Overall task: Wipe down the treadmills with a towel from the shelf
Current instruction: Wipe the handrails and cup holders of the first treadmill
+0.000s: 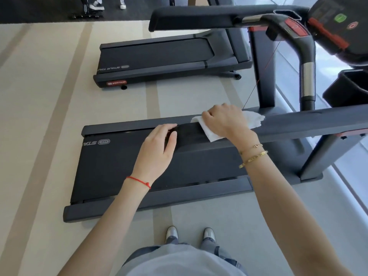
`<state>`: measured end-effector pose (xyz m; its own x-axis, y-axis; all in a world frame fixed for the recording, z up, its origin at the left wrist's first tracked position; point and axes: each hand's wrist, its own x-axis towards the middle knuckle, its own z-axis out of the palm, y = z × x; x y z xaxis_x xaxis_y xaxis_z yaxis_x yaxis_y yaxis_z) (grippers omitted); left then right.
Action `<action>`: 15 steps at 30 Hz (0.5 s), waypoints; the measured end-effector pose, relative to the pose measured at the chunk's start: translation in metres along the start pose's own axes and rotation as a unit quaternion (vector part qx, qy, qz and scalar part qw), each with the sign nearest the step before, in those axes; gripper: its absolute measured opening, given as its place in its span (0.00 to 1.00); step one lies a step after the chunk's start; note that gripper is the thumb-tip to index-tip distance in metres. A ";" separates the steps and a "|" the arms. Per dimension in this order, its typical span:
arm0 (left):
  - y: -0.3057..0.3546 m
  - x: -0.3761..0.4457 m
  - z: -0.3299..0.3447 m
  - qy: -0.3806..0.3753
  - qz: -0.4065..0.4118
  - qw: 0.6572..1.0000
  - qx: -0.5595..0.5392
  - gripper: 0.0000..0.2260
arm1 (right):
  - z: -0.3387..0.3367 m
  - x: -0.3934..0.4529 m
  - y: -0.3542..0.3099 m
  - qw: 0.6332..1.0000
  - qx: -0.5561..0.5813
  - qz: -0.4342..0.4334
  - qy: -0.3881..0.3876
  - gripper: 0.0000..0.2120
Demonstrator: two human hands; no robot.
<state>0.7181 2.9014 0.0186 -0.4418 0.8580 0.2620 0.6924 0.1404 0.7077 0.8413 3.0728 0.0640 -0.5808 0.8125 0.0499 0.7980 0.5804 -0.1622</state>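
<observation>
The fingers (171, 130) of the left hand (159, 148) curl over the end of the near handrail (199, 134), with the thumb on the rail's near side, so this hand grasps the dark padded bar. A red string bracelet (139, 181) circles that wrist. Just to the right on the same handrail, the right hand (224, 121) presses a white towel (253, 119) down onto the bar; its knuckles are bent over the cloth and it grips the towel, which spreads out from under the palm on both sides. Two gold bracelets (253, 156) sit on the right wrist. Both hands are close together but not touching. Below them lies the near treadmill (111, 168), its dark belt running left to right. A second treadmill (159, 54) stands farther away on the pale striped floor (39, 116). At the upper right is the console (338, 18), with a green and a red button. The person's shoes (172, 233) show at the bottom edge.
</observation>
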 end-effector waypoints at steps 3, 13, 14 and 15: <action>-0.002 0.001 -0.001 -0.003 0.012 1.000 -0.004 0.13 | 0.015 -0.027 -0.019 0.992 -0.006 -0.070 0.103 0.16; -0.001 -0.004 -0.005 -0.013 0.021 1.000 -0.019 0.13 | 0.009 -0.030 0.032 0.974 0.044 -0.010 0.222 0.16; 0.000 -0.003 -0.005 -0.013 0.022 0.999 -0.020 0.13 | 0.011 -0.028 0.023 0.974 0.037 0.003 0.224 0.15; 0.000 -0.002 -0.005 -0.011 0.022 1.000 -0.018 0.13 | 0.016 -0.029 0.012 0.972 0.031 -0.004 0.233 0.15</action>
<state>0.7166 2.8969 0.0215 -0.3975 0.8741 0.2793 0.6899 0.0840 0.7190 0.8653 3.0552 0.0444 -0.4395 0.7532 0.4895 0.7747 0.5936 -0.2178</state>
